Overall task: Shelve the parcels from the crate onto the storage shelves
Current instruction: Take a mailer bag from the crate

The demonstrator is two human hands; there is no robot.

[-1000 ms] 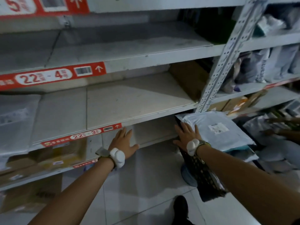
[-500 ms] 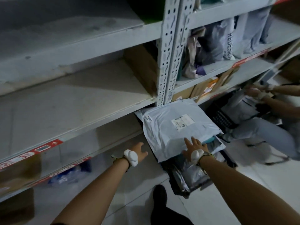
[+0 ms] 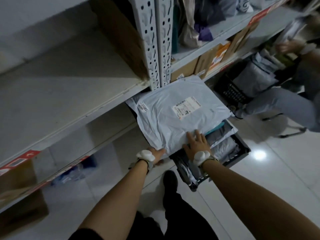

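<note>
The pale grey plastic mailer parcel (image 3: 174, 122) lies flat atop the black plastic crate (image 3: 232, 161), extending away from both hands toward the grey metal shelving (image 3: 69, 84). The left hand (image 3: 155, 155) pinches its near-left corner; the right hand (image 3: 197, 144) presses its near edge, fingers spread.

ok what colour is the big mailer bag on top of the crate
Pale bluish-white mailer bag, clearest in the head view.

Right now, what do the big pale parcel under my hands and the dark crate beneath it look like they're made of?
The large pale grey flat parcel looks like a thin plastic mailer bag: soft creases, faint sheen, a stuck-on paper label. The dark rectangular crate under it is probably rigid moulded plastic, matt: thin straight walls, rounded corner, though dimly lit.
</note>
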